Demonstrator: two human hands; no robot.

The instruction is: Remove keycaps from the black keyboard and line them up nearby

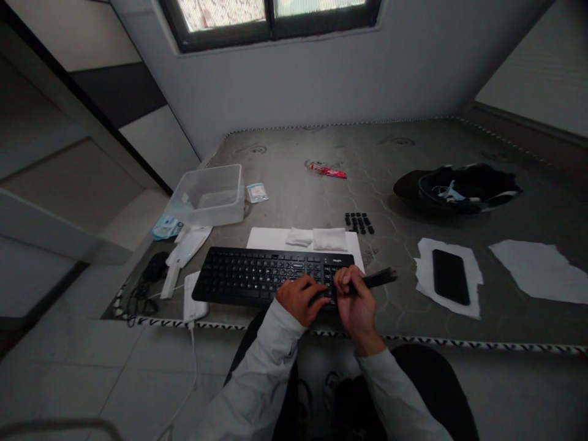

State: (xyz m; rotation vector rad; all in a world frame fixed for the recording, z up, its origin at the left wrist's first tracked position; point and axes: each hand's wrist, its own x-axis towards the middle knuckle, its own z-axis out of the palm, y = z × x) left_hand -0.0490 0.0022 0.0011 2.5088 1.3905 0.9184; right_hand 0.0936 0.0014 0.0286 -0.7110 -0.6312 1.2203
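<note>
- The right hand [356, 303] is curled closed around a dark, brush-like tool [380, 277], whose frayed-looking end sticks out to the right of the fist.
- The left hand [303, 299] is just left of that grip, fingers bent over the keyboard; whether it pinches anything cannot be told.
- The black keyboard [257, 275] lies beneath both hands and stretches away to the left of the grip, its number-pad end nearest the fist.
- A white sheet [264, 236] shows from under the keyboard's far edge, with two folded white cloths [329, 239] on it, beyond the grip.
- Small black keycaps [359, 223] sit in rows farther beyond the fist, just past the sheet.
- Farther still, slightly left of the grip, is a red packet [328, 171].
- Right of the grip, a dark phone [450, 277] lies on white paper [423, 251]; a black cap-like item [459, 190] rests beyond it.
- Well left of the grip and beyond the keyboard stands a clear plastic box [206, 214].
</note>
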